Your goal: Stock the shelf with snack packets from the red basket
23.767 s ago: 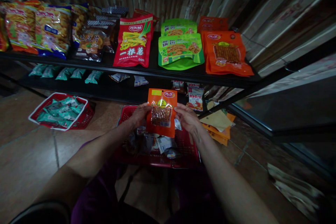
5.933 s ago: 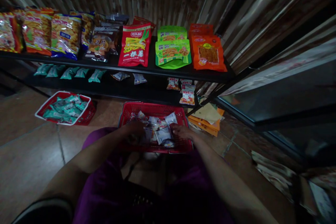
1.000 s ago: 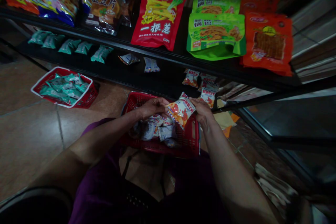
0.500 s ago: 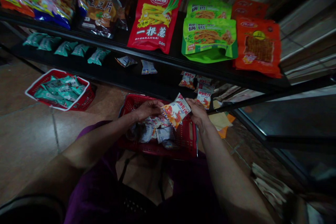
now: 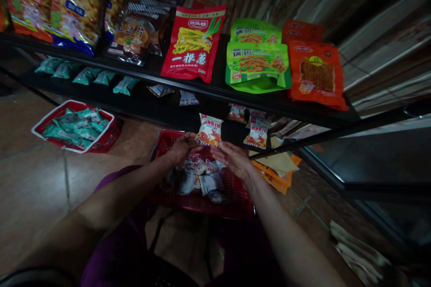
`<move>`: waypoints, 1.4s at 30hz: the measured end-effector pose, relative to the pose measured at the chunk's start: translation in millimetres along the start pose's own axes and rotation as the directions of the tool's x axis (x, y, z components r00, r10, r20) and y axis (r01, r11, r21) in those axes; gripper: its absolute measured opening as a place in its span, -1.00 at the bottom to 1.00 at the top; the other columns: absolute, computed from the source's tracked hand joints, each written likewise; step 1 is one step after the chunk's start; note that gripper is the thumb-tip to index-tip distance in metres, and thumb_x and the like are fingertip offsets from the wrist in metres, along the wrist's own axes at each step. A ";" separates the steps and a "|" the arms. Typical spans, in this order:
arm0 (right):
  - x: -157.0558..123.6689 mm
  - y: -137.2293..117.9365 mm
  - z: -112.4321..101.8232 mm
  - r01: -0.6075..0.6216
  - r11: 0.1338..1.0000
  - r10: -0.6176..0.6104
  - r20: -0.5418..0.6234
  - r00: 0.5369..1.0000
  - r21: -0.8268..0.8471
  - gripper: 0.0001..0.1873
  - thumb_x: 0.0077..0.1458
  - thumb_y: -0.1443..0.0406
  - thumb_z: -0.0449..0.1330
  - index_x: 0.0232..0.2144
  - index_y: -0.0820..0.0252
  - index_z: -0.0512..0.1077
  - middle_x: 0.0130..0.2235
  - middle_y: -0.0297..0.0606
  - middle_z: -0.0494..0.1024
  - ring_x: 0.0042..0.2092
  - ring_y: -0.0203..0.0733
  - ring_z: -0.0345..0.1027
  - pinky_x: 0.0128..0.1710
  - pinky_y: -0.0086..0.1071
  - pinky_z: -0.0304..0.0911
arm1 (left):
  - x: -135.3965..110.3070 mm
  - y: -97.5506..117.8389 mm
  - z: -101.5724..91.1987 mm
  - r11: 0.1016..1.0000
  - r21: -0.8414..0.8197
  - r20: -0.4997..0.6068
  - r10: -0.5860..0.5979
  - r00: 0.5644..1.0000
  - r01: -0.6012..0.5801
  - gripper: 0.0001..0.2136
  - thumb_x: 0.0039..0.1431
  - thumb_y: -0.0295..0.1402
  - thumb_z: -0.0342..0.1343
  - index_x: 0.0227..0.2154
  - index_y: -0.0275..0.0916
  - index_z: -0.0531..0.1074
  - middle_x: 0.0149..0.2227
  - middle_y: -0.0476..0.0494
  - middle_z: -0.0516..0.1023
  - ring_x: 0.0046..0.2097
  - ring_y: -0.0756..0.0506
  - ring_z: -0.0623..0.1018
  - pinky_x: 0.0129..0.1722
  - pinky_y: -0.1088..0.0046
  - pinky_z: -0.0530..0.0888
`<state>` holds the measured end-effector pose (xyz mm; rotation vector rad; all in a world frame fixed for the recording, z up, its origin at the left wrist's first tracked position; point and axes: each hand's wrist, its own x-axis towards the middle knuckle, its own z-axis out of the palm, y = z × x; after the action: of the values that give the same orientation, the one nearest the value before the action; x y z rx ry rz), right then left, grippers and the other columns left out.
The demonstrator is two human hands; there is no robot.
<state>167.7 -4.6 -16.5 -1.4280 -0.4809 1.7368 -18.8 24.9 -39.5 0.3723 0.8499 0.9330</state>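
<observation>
A small white and orange snack packet [image 5: 209,130] with red lettering is held upright at the front edge of the lower shelf. My left hand [image 5: 184,147] pinches its lower left corner. At the lower right corner, the fingertips of my right hand [image 5: 233,158] grip it, the other fingers fairly straight. Both hands are above a red plastic basket [image 5: 243,204], which stands between my knees. Several similar packets [image 5: 210,183] lie in that basket, some face down. More of the same packets [image 5: 256,135] stand on the lower shelf, right of my hands.
Larger snack bags, among them a red bag [image 5: 193,45] and a green bag [image 5: 257,66], line the upper shelf [image 5: 202,89]. Green packets [image 5: 125,85] sit on the lower shelf at left. A second basket [image 5: 43,138] of green packets is on the floor. Orange packaging [image 5: 281,181] lies at right.
The packet has moved left and towards the shelf, turning from a slant to upright. My right hand has shifted left and lower with it. The view has tilted slightly upward.
</observation>
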 end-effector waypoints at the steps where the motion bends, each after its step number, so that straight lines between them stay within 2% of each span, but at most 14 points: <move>1: 1.1 3.0 0.7 0.031 0.999 -0.031 -0.013 0.999 0.019 -0.78 -0.13 0.29 0.37 -0.42 0.17 0.41 -0.37 -0.31 0.57 -0.30 -0.27 0.50 -0.21 -0.39 0.42 | -0.4 -1.5 0.8 1.000 0.022 0.005 0.003 1.000 -0.004 -0.71 -0.24 -0.57 0.30 -0.45 -0.28 0.32 -0.52 0.07 0.45 -0.41 0.04 0.52 -0.34 0.54 0.48; 6: 8.4 8.1 -0.8 0.183 0.981 -0.173 -0.147 0.974 0.058 -0.68 -0.29 0.38 0.41 -0.38 0.10 0.47 -0.35 -0.43 0.57 -0.39 -0.40 0.43 -0.38 -0.55 0.39 | -2.8 -3.4 3.6 0.976 0.214 0.047 0.018 0.999 -0.027 -0.74 -0.25 -0.58 0.25 -0.44 -0.29 0.34 -0.43 0.01 0.51 -0.37 0.02 0.51 -0.33 0.53 0.44; 9: 9.1 6.7 -3.5 0.197 0.980 -0.192 -0.198 0.961 0.005 -0.62 -0.33 0.39 0.40 -0.34 0.12 0.49 -0.41 -0.42 0.56 -0.46 -0.42 0.38 -0.51 -0.60 0.32 | -0.8 5.0 2.8 0.984 0.160 0.016 0.081 0.997 -0.082 -0.70 -0.23 -0.56 0.20 -0.33 -0.27 0.39 -0.34 -0.04 0.54 -0.30 -0.01 0.52 -0.28 0.50 0.43; 13: 6.5 8.3 -4.3 0.172 0.982 -0.183 -0.164 0.969 -0.076 -0.59 -0.34 0.36 0.39 -0.30 0.15 0.50 -0.42 -0.40 0.56 -0.50 -0.42 0.35 -0.55 -0.59 0.28 | 4.1 20.0 1.9 0.994 -0.004 -0.004 0.109 0.994 -0.109 -0.76 -0.14 -0.39 0.22 -0.34 -0.25 0.38 -0.36 -0.04 0.52 -0.31 -0.01 0.52 -0.24 0.44 0.44; 18: 4.9 12.2 0.1 0.212 0.956 -0.228 -0.057 0.972 -0.202 -0.58 -0.32 0.31 0.39 -0.27 0.14 0.49 -0.36 -0.38 0.57 -0.49 -0.41 0.35 -0.52 -0.56 0.27 | 7.8 21.9 -0.4 0.999 0.027 -0.047 0.043 0.998 -0.042 -0.74 -0.13 -0.31 0.29 -0.41 -0.28 0.36 -0.48 -0.03 0.48 -0.46 0.00 0.48 -0.34 0.44 0.43; 23: 3.2 11.6 6.4 0.197 0.974 -0.207 -0.081 0.975 -0.112 -0.62 -0.36 0.29 0.42 -0.37 0.15 0.46 -0.48 -0.44 0.51 -0.49 -0.43 0.33 -0.49 -0.57 0.25 | 11.7 18.8 -6.8 0.997 -0.059 -0.099 -0.058 0.993 0.052 -0.89 0.00 -0.36 0.16 -0.44 -0.28 0.36 -0.57 -0.04 0.44 -0.54 -0.03 0.45 -0.44 0.42 0.41; 27: 0.0 8.1 8.8 0.220 0.975 -0.222 -0.082 0.972 -0.034 -0.67 -0.36 0.27 0.41 -0.42 0.16 0.48 -0.49 -0.45 0.49 -0.50 -0.47 0.27 -0.53 -0.60 0.19 | 14.4 21.0 -9.1 0.994 -0.094 -0.088 -0.060 0.994 0.052 -0.90 -0.04 -0.38 0.16 -0.47 -0.27 0.36 -0.56 -0.03 0.46 -0.50 -0.02 0.46 -0.43 0.45 0.42; 30: 0.2 6.6 5.0 0.252 0.967 -0.255 -0.095 0.962 -0.041 -0.68 -0.35 0.27 0.40 -0.41 0.15 0.50 -0.49 -0.44 0.49 -0.55 -0.46 0.21 -0.58 -0.56 0.14 | 14.6 24.9 -9.0 0.999 -0.043 -0.101 -0.038 0.994 0.034 -0.87 -0.12 -0.41 0.20 -0.51 -0.26 0.33 -0.57 0.01 0.44 -0.50 -0.01 0.47 -0.44 0.48 0.41; 34: 3.4 6.7 -5.1 0.271 0.961 -0.275 -0.112 0.955 -0.053 -0.60 -0.37 0.27 0.41 -0.34 0.11 0.53 -0.49 -0.44 0.50 -0.55 -0.43 0.20 -0.58 -0.52 0.14 | 9.5 32.1 -7.9 0.993 0.113 -0.117 0.037 0.992 -0.023 -0.84 -0.20 -0.45 0.23 -0.50 -0.27 0.37 -0.57 0.04 0.44 -0.53 0.04 0.44 -0.52 0.56 0.36; 39: 1.8 5.5 -10.5 0.283 0.951 -0.296 -0.101 0.950 -0.128 -0.58 -0.36 0.24 0.41 -0.31 0.09 0.54 -0.45 -0.40 0.55 -0.50 -0.37 0.27 -0.50 -0.46 0.22 | 4.0 35.7 -10.1 0.962 0.257 -0.031 0.105 0.994 -0.094 -0.71 -0.24 -0.24 0.33 -0.48 -0.28 0.41 -0.54 0.01 0.47 -0.51 0.04 0.44 -0.50 0.55 0.36; 42: -2.3 4.4 -8.0 0.287 0.942 -0.305 -0.086 0.948 -0.177 -0.60 -0.36 0.21 0.41 -0.32 0.08 0.55 -0.46 -0.39 0.56 -0.51 -0.33 0.29 -0.50 -0.43 0.24 | 8.0 33.5 -13.8 0.948 0.284 -0.020 0.152 0.988 -0.140 -0.68 -0.29 -0.24 0.36 -0.47 -0.27 0.41 -0.54 0.04 0.47 -0.51 0.05 0.43 -0.50 0.56 0.35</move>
<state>173.7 -10.6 -20.5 -1.4719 -0.7499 1.3948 -45.4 49.4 -31.3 0.6722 1.0079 0.9600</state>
